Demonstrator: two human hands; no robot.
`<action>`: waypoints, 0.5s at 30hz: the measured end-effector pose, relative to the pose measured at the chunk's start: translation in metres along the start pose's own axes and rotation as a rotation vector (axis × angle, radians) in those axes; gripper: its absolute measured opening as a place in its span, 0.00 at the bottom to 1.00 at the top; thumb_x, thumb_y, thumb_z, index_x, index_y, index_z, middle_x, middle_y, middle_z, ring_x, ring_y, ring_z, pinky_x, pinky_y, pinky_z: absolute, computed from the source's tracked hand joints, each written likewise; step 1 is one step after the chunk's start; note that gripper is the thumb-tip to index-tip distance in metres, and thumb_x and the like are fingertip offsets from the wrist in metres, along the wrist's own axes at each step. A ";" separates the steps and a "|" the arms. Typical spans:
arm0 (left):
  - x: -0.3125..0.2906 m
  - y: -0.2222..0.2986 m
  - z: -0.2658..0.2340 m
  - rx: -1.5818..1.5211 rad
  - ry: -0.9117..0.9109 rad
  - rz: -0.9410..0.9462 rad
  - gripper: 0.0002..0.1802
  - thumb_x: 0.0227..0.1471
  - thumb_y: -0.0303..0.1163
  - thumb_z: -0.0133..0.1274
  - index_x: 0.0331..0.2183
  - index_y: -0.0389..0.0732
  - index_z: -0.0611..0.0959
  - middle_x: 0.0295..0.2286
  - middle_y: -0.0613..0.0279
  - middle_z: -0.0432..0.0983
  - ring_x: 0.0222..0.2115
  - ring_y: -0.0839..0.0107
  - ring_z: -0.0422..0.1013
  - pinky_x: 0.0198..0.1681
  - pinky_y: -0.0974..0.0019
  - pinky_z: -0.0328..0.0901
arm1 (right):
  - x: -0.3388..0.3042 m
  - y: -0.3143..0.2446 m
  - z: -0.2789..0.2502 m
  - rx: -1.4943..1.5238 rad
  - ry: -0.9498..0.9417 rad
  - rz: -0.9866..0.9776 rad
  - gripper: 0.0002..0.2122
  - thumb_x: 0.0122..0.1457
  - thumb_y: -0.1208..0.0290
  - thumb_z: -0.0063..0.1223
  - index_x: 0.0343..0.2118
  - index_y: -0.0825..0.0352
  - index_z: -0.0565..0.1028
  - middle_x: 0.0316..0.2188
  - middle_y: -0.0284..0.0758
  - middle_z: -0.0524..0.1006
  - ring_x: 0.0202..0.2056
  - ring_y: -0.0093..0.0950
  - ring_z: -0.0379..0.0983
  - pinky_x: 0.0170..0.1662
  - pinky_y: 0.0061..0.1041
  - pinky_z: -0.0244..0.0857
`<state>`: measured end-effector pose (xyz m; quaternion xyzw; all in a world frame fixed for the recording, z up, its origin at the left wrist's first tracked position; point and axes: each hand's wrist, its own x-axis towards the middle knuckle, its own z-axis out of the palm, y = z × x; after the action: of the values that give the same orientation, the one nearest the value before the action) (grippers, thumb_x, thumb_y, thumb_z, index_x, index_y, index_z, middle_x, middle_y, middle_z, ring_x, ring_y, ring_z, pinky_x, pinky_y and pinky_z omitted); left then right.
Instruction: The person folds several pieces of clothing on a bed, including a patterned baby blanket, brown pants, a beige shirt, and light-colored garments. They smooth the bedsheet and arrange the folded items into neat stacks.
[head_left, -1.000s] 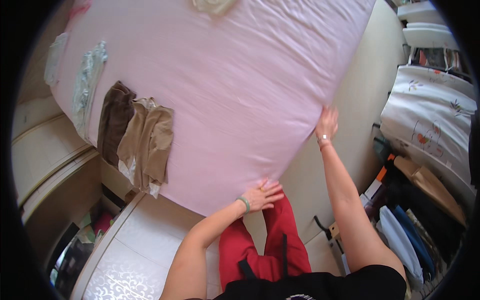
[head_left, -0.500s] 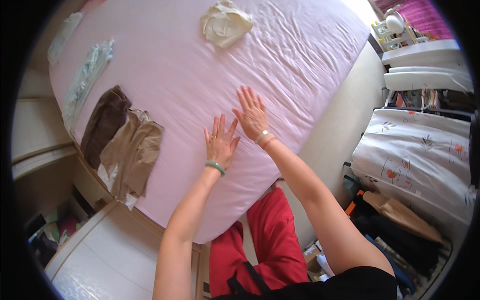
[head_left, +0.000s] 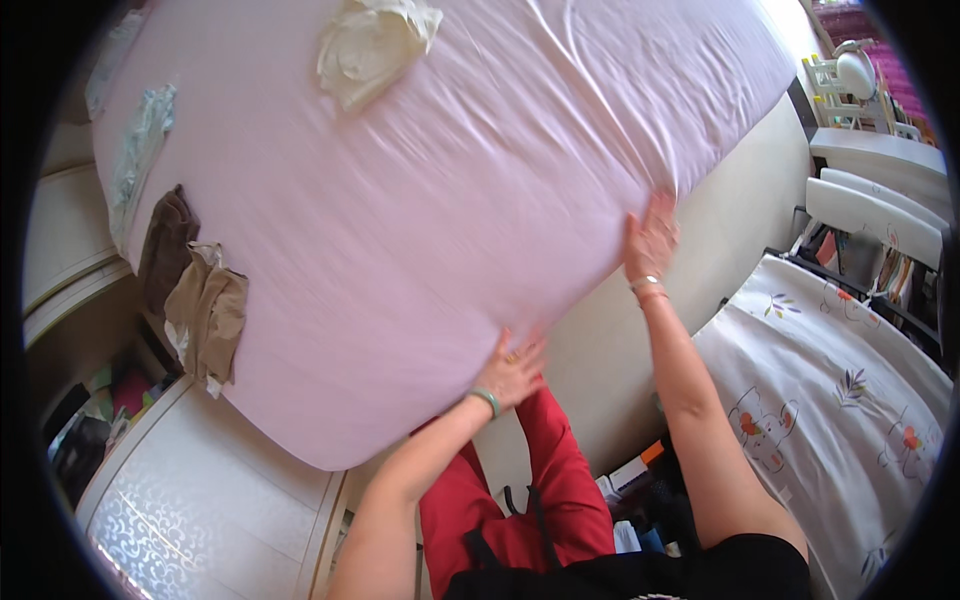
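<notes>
Head view, bed: a mattress covered in a smooth pale pink fitted sheet [head_left: 450,200] fills the upper middle of your view, its near edge running down from the right to a rounded corner at lower left.
Head view, left hand: your left hand [head_left: 510,368], a green band at the wrist, lies flat with fingers spread on the sheet's near edge; it holds nothing.
Head view, right hand: your right hand [head_left: 652,238], bracelets at the wrist, presses open-palmed on the same edge further right, well apart from the left; it grips nothing.
Head view, on the sheet: a crumpled cream cloth [head_left: 370,45] lies near the top; a folded tan garment [head_left: 210,315] and a dark brown garment [head_left: 165,245] sit just beside each other at the left edge; a pale bluish cloth [head_left: 140,160] lies above them.
Head view, surroundings: a white quilt with a floral print [head_left: 840,400] lies at your right, and your red trousers [head_left: 540,480] show below the hands.
</notes>
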<state>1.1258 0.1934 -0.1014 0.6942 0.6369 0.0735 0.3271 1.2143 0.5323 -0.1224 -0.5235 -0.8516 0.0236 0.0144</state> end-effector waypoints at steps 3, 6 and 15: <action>-0.013 0.025 -0.006 -0.098 0.067 0.029 0.27 0.60 0.50 0.47 0.59 0.58 0.70 0.65 0.62 0.53 0.66 0.65 0.47 0.65 0.40 0.42 | 0.004 0.045 -0.020 -0.018 -0.056 0.149 0.31 0.65 0.54 0.44 0.67 0.64 0.55 0.70 0.35 0.50 0.70 0.30 0.41 0.69 0.41 0.34; 0.002 0.007 -0.055 -0.152 0.318 -0.059 0.28 0.58 0.44 0.51 0.60 0.56 0.70 0.64 0.60 0.55 0.66 0.64 0.49 0.65 0.42 0.43 | 0.030 0.018 -0.039 0.180 0.029 -0.075 0.31 0.63 0.60 0.50 0.66 0.65 0.57 0.68 0.37 0.54 0.70 0.33 0.44 0.69 0.40 0.37; 0.141 -0.171 -0.187 0.144 0.739 -0.631 0.35 0.59 0.41 0.50 0.65 0.53 0.59 0.67 0.56 0.47 0.67 0.56 0.43 0.65 0.37 0.41 | 0.112 -0.233 -0.041 0.457 -0.101 -0.798 0.28 0.64 0.55 0.46 0.64 0.60 0.61 0.68 0.32 0.56 0.70 0.30 0.44 0.70 0.39 0.36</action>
<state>0.9111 0.3883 -0.0950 0.4159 0.8931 0.1677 0.0367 0.9577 0.5285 -0.0684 -0.1364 -0.9591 0.2288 0.0958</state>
